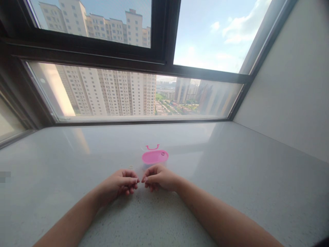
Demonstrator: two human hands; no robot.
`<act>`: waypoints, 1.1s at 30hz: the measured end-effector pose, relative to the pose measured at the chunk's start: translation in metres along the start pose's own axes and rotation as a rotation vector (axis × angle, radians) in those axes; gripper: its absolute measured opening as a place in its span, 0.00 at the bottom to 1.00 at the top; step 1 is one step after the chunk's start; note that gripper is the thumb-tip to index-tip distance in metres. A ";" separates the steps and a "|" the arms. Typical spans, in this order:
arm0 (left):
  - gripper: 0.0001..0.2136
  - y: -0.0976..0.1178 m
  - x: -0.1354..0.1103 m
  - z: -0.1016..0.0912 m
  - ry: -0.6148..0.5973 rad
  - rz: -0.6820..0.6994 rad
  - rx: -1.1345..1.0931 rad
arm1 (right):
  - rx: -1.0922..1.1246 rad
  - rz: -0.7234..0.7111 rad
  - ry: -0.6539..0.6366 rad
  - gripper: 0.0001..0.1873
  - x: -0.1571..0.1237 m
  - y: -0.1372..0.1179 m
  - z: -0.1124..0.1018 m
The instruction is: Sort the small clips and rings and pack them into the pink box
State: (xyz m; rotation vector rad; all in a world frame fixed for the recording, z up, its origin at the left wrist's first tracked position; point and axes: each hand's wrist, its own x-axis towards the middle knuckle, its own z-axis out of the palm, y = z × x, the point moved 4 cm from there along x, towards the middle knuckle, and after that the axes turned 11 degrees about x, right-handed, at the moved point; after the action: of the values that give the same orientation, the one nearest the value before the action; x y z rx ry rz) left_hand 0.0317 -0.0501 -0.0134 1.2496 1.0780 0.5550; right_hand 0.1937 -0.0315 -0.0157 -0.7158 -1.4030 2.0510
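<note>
Side by side over the white speckled sill, my left hand (124, 181) and my right hand (159, 177) have their fingertips pinched, a narrow gap between them. A thin pale sliver shows at the left fingertips, too small to name. A small pale curved loop (146, 179) shows at the right thumb and finger. Just beyond the right hand stands an oval tub with a pink lid (153, 157), its lower part partly hidden by that hand. One small dark ring (162, 154) lies on the lid. On the sill beyond the left hand is a small pale ring (131, 166).
Behind the tub lies a curved pink handle (153, 148). The speckled sill (64, 164) runs back to a dark-framed window (141, 122). A plain wall (290, 85) rises on the right, and tall buildings show outside.
</note>
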 end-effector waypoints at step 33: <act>0.11 0.005 -0.004 0.004 0.011 -0.019 0.052 | -0.100 -0.001 0.009 0.18 -0.002 -0.004 0.005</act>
State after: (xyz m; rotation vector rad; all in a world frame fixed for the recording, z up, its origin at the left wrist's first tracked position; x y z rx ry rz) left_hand 0.0343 -0.0534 -0.0073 1.2815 1.1185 0.5235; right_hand 0.1921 -0.0348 -0.0106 -0.7648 -1.5088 1.9862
